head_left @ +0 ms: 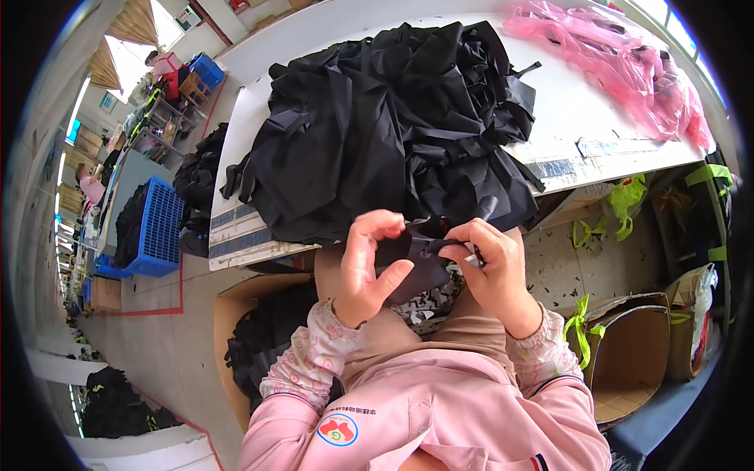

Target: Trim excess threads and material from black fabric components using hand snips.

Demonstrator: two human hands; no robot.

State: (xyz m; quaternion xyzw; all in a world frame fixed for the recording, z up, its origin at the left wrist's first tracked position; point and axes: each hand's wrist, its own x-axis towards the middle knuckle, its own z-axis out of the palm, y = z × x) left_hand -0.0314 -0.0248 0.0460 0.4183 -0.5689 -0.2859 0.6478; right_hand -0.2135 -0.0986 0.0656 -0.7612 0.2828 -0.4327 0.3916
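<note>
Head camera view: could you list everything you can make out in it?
Flat-topped table: one, white, upper centre
Heaped fabric: one pile, black, on the table
Crumpled plastic bag: one, translucent pink, table's right
Slatted plastic crate: one large, blue, left floor
Open cardboard boxes: at least three, brown, lower centre-left and right
Knotted strips: several, lime green, right
Co-workers: two visible, pink tops, left background
Thin fabric piece: one, dark, picture centre
Left hand: one, bare, open beside that piece
Right hand: one, bare, pinching that piece

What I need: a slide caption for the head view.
Right hand pinching dark cloth, left hand open, before a black fabric heap on a white table.
</note>
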